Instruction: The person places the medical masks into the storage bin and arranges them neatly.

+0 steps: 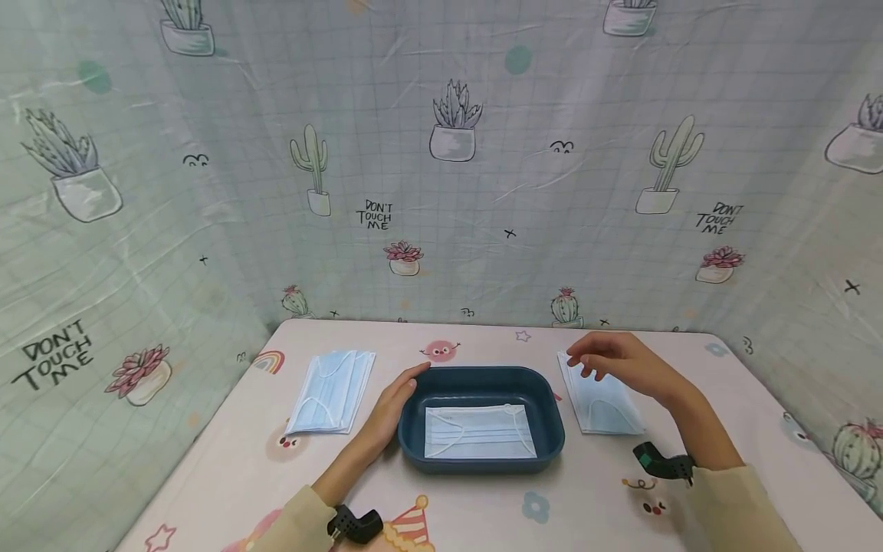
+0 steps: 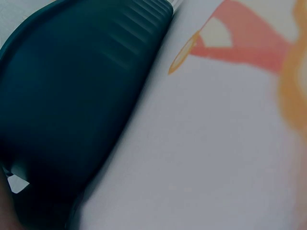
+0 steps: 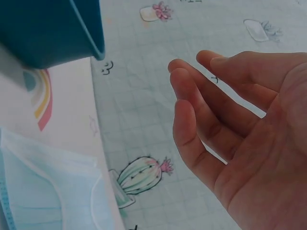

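A dark blue rectangular basin (image 1: 483, 465) stands in the middle of the table, with a light blue face mask (image 1: 479, 438) lying flat inside. My left hand (image 1: 386, 412) rests along the basin's left side, fingers stretched toward the far left corner. In the left wrist view the basin's wall (image 2: 81, 96) fills the left side, and only a sliver of hand shows. Over a pile of masks (image 1: 602, 408) on the right hovers my right hand (image 1: 628, 366), its fingers loosely bent around nothing. The right wrist view shows that gap between thumb and fingers, with masks (image 3: 53, 191) below left.
Another pile of light blue masks (image 1: 331, 395) lies to the left of the basin. A cartoon-printed cover (image 1: 476, 514) lies over the table. Patterned curtains (image 1: 510, 192) hang behind the table and at both sides.
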### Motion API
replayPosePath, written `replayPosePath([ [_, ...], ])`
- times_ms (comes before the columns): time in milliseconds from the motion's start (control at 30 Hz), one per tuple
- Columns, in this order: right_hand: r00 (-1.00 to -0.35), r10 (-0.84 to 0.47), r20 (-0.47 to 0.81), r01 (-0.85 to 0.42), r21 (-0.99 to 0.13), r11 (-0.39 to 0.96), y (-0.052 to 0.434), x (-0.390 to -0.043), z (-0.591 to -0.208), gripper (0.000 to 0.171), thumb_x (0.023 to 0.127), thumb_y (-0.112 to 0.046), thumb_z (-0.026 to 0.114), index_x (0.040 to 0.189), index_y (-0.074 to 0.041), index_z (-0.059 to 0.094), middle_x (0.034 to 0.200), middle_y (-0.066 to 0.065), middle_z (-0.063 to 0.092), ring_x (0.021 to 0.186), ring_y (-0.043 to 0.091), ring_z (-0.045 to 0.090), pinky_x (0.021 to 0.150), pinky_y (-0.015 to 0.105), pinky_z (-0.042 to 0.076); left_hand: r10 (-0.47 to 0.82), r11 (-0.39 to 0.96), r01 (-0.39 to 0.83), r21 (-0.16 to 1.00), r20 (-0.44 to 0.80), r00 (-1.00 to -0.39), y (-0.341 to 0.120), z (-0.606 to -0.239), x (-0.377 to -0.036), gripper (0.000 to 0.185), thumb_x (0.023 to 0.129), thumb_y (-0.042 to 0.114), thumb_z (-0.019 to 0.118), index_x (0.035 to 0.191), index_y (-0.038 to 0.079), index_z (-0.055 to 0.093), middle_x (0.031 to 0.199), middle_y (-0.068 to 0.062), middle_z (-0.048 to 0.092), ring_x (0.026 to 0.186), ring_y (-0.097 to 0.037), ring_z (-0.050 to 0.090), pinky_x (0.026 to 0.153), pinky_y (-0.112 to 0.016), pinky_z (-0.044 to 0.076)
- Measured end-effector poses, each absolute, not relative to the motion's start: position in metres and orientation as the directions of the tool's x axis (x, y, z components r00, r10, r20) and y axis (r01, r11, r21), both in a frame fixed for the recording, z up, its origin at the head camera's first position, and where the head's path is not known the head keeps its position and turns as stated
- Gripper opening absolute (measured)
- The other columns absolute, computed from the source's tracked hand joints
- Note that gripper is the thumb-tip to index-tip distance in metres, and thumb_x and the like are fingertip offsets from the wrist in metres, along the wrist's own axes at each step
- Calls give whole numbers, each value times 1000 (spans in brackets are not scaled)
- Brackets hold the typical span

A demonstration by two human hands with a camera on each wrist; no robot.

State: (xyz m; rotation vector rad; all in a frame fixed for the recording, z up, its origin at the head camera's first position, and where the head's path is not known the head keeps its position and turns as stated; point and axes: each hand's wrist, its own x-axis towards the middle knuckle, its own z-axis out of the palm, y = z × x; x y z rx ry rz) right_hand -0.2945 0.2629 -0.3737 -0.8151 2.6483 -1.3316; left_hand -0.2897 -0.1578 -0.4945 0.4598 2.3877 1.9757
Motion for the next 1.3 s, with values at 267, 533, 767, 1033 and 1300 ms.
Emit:
replayPosePath([
  [267, -877, -447, 174, -403, -773, 490, 274, -302, -389, 25, 104, -14, 59, 124, -1, 67, 113, 22, 74, 87, 22, 73, 73, 31, 62, 224, 173, 225, 959, 184, -957, -158, -496, -291, 44, 113, 27, 34, 152, 20, 51, 161, -3, 48, 157, -27, 32, 131, -56, 16],
  [533, -937, -331, 110, -281, -799, 531, 293, -313, -399, 32, 106, -19, 57, 130, 1, 62, 118, 26, 72, 91, 25, 72, 75, 32, 62, 227, 175, 241, 954, 199, -953, -157, -492, -292, 44, 113, 26, 34, 152, 20, 51, 161, -4, 48, 157, -28, 33, 131, -56, 16],
  [767, -973, -227, 47, -174, -796, 580, 309, -319, -416, 39, 108, -19, 53, 136, 8, 56, 124, 30, 68, 98, 29, 72, 75, 31, 61, 225, 182, 234, 955, 192, -955, -157, -495, -291, 44, 113, 25, 34, 152, 19, 51, 161, -4, 48, 157, -27, 32, 131, -56, 15],
  [1033, -996, -93, -13, -55, -724, 688, 318, -322, -432, 39, 105, -18, 57, 135, 7, 57, 131, 31, 62, 106, 34, 67, 78, 34, 63, 218, 180, 231, 956, 191, -957, -157, -495, -290, 43, 112, 25, 34, 152, 19, 52, 161, -4, 48, 157, -27, 33, 131, -55, 15],
  [1300, -999, -22, -43, 13, -679, 734, 322, -326, -445, 41, 97, -12, 64, 133, 6, 56, 123, 30, 62, 101, 33, 62, 74, 30, 60, 229, 171, 231, 958, 189, -955, -158, -495, -291, 44, 113, 27, 33, 153, 20, 50, 162, -4, 47, 157, -28, 31, 131, -55, 15],
])
